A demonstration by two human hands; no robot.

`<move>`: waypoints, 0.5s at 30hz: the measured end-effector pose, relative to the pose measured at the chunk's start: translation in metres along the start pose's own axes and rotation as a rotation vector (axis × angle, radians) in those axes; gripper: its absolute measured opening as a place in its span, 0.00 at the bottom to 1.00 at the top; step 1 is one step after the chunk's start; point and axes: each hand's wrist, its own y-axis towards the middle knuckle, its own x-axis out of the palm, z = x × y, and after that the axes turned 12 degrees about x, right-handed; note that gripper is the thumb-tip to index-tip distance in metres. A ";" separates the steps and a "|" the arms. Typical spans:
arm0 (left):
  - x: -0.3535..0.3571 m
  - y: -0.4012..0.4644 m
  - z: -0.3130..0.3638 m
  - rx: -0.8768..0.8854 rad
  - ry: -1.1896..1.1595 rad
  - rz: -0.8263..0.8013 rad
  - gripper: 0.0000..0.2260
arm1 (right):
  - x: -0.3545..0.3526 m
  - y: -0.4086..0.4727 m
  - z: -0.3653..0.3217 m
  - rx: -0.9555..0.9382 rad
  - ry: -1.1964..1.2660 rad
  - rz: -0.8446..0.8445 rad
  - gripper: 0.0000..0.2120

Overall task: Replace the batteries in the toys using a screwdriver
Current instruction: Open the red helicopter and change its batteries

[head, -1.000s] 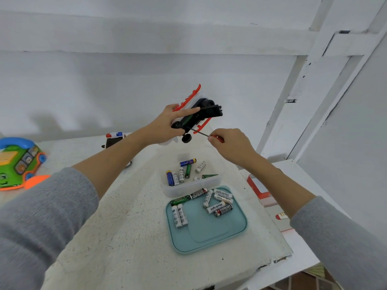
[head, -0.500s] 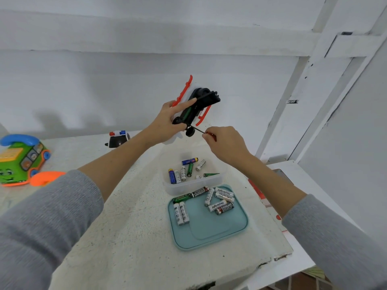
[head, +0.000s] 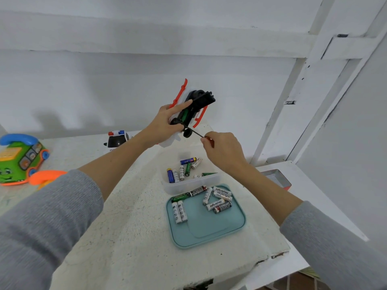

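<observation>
My left hand (head: 165,124) grips a white, red and black toy vehicle (head: 195,103) raised above the table, its black underside turned toward me. A green battery shows in the open compartment. My right hand (head: 223,150) pinches a small screwdriver (head: 199,135) with a red handle; its thin shaft points up-left at the toy's underside, near a black wheel. Below, a clear plastic tub (head: 188,184) holds several batteries, and a teal tray (head: 209,229) in front of it holds several more.
A green toy phone car with blue handset (head: 19,158) and orange piece sits at the far left. A small police car toy (head: 117,139) stands behind my left forearm. A red-edged box (head: 278,178) lies on the lower shelf at right. The table's front edge is chipped.
Both hands have lifted the toy and screwdriver slightly higher and tilted the toy more upright. The screwdriver stays against the toy's underside.
</observation>
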 end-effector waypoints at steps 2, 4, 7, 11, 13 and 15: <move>-0.002 -0.001 0.000 0.004 0.012 -0.013 0.30 | -0.006 0.001 0.003 0.060 0.035 0.024 0.14; -0.004 -0.003 -0.001 0.011 0.018 -0.018 0.31 | -0.014 0.004 0.004 0.104 0.044 0.039 0.12; -0.006 -0.004 0.000 0.015 0.010 -0.039 0.31 | -0.023 0.015 0.004 0.144 0.073 0.035 0.08; -0.008 -0.005 0.000 -0.001 0.007 -0.060 0.31 | -0.028 0.028 0.000 0.130 0.075 0.031 0.07; -0.007 -0.005 0.000 0.009 0.015 -0.065 0.30 | -0.029 0.032 -0.003 0.107 0.044 0.033 0.08; -0.005 -0.005 -0.001 0.021 0.028 -0.068 0.30 | -0.030 0.035 -0.006 0.088 0.025 0.039 0.07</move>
